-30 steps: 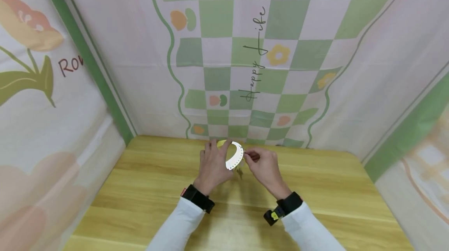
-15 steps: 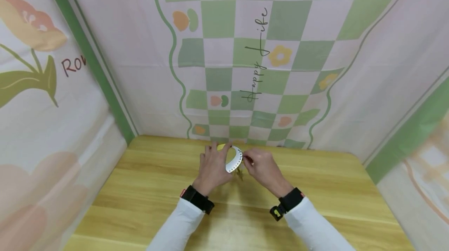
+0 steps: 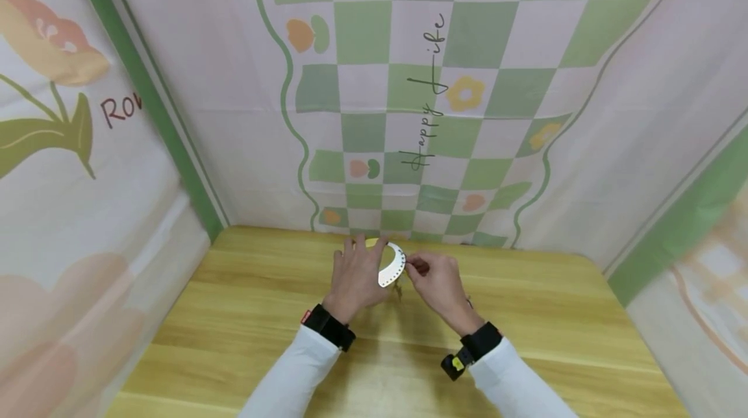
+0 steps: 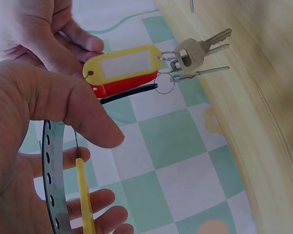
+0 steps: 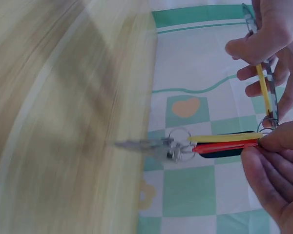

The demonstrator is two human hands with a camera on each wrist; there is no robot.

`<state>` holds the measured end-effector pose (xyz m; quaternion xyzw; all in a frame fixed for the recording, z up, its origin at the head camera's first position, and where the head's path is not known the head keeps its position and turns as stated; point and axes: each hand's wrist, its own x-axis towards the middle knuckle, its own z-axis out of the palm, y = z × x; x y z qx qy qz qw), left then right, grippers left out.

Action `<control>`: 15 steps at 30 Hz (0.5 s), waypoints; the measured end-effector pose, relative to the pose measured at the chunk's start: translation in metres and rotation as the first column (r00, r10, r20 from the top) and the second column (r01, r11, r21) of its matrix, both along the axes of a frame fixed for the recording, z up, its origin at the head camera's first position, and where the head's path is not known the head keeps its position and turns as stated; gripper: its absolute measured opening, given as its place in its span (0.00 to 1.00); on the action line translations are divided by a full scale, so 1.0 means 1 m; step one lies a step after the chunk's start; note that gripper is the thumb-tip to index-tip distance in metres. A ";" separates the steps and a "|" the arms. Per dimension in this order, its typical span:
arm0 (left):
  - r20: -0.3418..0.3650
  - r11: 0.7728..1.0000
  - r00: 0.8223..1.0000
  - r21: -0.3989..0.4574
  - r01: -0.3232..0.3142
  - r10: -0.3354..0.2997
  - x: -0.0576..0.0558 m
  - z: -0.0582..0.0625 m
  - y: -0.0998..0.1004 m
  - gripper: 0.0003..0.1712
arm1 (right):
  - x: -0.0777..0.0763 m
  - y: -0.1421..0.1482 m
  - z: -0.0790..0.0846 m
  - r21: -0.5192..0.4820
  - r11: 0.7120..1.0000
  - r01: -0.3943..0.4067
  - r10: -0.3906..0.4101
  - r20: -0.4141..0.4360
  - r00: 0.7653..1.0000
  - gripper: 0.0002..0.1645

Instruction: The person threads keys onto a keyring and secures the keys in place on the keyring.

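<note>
In the head view my left hand (image 3: 355, 275) holds a curved, thin plate (image 3: 396, 269) with a row of small holes. In the left wrist view this plate (image 4: 52, 180) stands edge-on between the thumb and fingers, beside a thin yellow strip (image 4: 85, 195). My right hand (image 5: 278, 168) pinches the ends of a bunch of key tags close to the plate. A yellow key tag (image 4: 122, 63), a red key tag (image 4: 127, 85) and a black one (image 4: 129, 93) hang together. Keys (image 4: 198, 53) dangle from their rings. A thin wire ring (image 5: 268, 124) shows near the right fingertips.
Below the hands lies a wooden table (image 3: 245, 314). A white and green checked curtain (image 3: 362, 132) rises behind its far edge, with more curtains at both sides. Each wrist carries a black strap (image 3: 329, 327).
The curved plate has stayed in the left hand, tilting slightly. My right hand has shifted and turned a little at the plate's edge, still pinching there.
</note>
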<state>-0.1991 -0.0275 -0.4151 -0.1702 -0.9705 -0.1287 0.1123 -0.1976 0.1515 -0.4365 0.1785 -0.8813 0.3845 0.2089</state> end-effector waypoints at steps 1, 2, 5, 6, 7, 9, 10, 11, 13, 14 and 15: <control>-0.004 1.000 1.000 -0.015 0.000 0.000 0.000 0.000 0.000 0.56 | 0.000 0.000 0.000 0.027 1.000 -0.007 0.008 -0.043 0.999 0.06; -0.008 1.000 1.000 -0.029 0.001 -0.001 0.000 0.000 0.000 0.56 | 0.000 0.000 0.000 0.060 0.998 -0.016 0.022 -0.093 0.995 0.06; -0.018 0.998 1.000 -0.059 0.002 -0.003 0.000 -0.002 -0.002 0.57 | -0.001 0.001 -0.001 0.169 0.985 -0.032 0.074 -0.248 0.966 0.07; -0.020 0.998 1.000 -0.070 0.002 -0.004 0.000 -0.002 -0.002 0.57 | -0.001 0.001 -0.002 0.197 0.980 -0.030 0.087 -0.288 0.954 0.07; -0.022 0.997 1.000 -0.079 0.003 -0.005 0.000 -0.003 -0.002 0.58 | -0.001 0.001 -0.003 0.218 0.976 -0.027 0.097 -0.316 0.944 0.07; -0.023 0.995 1.000 -0.096 0.004 -0.006 0.000 -0.004 -0.003 0.58 | -0.002 0.000 -0.005 0.230 0.973 -0.027 0.105 -0.335 0.936 0.07; -0.022 0.995 1.000 -0.105 0.005 -0.008 0.000 -0.005 -0.003 0.59 | -0.002 0.000 -0.006 0.222 0.975 -0.028 0.100 -0.324 0.941 0.07; -0.021 0.994 1.000 -0.110 0.006 -0.009 0.001 -0.005 -0.003 0.59 | -0.001 0.000 -0.006 0.204 0.979 -0.030 0.091 -0.298 0.950 0.07; -0.020 0.993 1.000 -0.118 0.006 -0.009 0.001 -0.006 -0.003 0.58 | -0.001 -0.001 -0.008 0.144 0.989 -0.030 0.062 -0.218 0.974 0.06; -0.020 0.992 1.000 -0.123 0.006 -0.008 0.001 -0.006 -0.003 0.58 | -0.001 -0.002 -0.008 0.108 0.994 -0.026 0.044 -0.170 0.984 0.06; -0.019 0.992 1.000 -0.124 0.006 -0.009 0.001 -0.006 -0.004 0.58 | -0.001 -0.002 -0.008 0.071 0.997 -0.019 0.028 -0.122 0.992 0.06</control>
